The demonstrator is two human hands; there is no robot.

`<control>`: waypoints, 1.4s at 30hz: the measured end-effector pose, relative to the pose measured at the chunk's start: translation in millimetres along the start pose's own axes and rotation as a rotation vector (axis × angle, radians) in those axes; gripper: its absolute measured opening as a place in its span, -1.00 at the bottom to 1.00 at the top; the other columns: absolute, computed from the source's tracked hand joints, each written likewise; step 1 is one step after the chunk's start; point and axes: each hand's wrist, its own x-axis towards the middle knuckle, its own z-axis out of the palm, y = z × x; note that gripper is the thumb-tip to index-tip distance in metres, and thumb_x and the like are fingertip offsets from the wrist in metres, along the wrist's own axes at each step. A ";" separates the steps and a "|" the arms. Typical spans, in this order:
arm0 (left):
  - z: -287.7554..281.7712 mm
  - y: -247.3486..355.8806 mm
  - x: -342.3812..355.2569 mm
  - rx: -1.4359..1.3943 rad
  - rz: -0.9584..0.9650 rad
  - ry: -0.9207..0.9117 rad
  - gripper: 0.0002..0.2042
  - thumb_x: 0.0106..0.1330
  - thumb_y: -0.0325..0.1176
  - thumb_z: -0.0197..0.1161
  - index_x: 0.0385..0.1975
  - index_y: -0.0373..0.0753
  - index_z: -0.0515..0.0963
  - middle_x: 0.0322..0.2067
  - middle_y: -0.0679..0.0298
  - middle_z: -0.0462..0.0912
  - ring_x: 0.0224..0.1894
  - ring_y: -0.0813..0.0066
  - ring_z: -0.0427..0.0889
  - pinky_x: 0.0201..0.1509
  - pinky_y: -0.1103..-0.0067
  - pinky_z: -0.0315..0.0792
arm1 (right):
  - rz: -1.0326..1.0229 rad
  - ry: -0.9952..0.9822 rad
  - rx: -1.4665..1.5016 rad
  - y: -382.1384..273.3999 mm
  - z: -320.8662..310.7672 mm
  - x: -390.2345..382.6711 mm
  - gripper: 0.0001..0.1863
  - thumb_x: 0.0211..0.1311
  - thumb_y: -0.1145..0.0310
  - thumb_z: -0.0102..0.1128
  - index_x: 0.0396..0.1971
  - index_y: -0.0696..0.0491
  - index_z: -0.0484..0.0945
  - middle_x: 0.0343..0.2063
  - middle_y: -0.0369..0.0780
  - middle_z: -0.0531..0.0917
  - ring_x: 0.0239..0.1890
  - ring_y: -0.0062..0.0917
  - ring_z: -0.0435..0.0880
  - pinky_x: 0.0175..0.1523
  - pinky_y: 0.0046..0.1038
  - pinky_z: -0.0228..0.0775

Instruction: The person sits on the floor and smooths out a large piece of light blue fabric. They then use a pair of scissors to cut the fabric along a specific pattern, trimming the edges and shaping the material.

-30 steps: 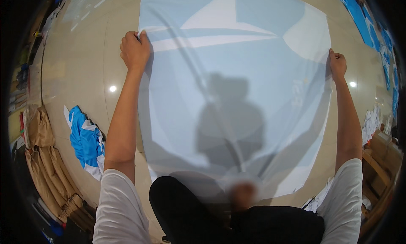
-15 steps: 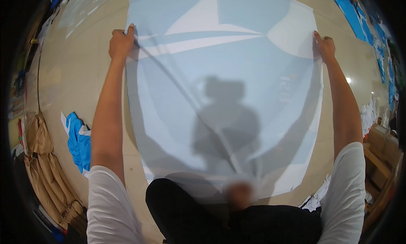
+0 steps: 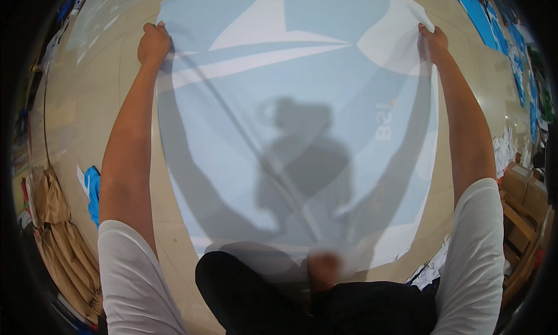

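A large light-blue and white cloth (image 3: 314, 201) is spread in front of me, hanging over the floor toward my dark-clad knees. My left hand (image 3: 154, 43) is closed on its far left edge, fingers wrapped round the fabric. Opposite, my right hand (image 3: 434, 43) pinches the far right edge, where the cloth bunches into small folds. Between my arms the fabric is held wide, and shadows of me fall across it. A faint, blurred diagonal streak crosses the cloth, and a blurred brownish shape at its near edge cannot be made out.
Beige tiled floor (image 3: 133, 91) surrounds the cloth. Blue and white fabric (image 3: 92, 192) lies by my left arm, near brown wrapped bundles (image 3: 64, 242). At right are cardboard boxes (image 3: 517, 181), a wooden frame (image 3: 517, 219), white scraps (image 3: 505, 149) and blue material (image 3: 482, 15).
Both hands have shifted slightly left and farther away, carrying the cloth's edges along. Folds now show beside my right hand. My left arm covers more of the blue and white fabric.
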 end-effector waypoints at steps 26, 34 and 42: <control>-42.9 -43.3 -149.3 0.018 0.105 -0.013 -0.60 0.68 0.02 -0.04 0.05 -0.24 0.49 -0.25 -0.11 0.79 -0.14 -0.20 0.77 -0.08 0.06 0.58 | -0.146 0.200 -0.439 44.1 -30.5 -90.2 -0.34 0.45 -0.21 0.18 0.12 0.15 0.65 -0.05 0.14 0.78 0.07 0.08 0.75 0.21 -0.05 0.55; -40.3 -59.0 -152.5 0.087 0.217 0.124 -0.70 0.69 -0.09 0.01 -0.05 -0.22 0.45 -0.33 -0.03 0.78 -0.26 -0.08 0.78 -0.21 0.12 0.59 | -0.090 0.218 -0.536 13.9 -20.3 -114.8 -0.47 0.55 -0.10 0.10 0.16 0.06 0.57 -0.08 0.07 0.79 0.03 0.07 0.77 0.12 -0.03 0.59; -45.4 -75.3 -210.2 0.054 0.189 0.100 -0.70 0.66 -0.10 0.06 0.02 -0.23 0.47 -0.23 -0.02 0.81 -0.13 -0.11 0.79 -0.08 0.11 0.59 | -0.057 0.246 -0.549 28.7 -45.4 -178.2 -0.46 0.56 -0.06 0.07 0.19 0.10 0.54 -0.05 0.07 0.79 0.05 0.09 0.76 0.15 -0.01 0.57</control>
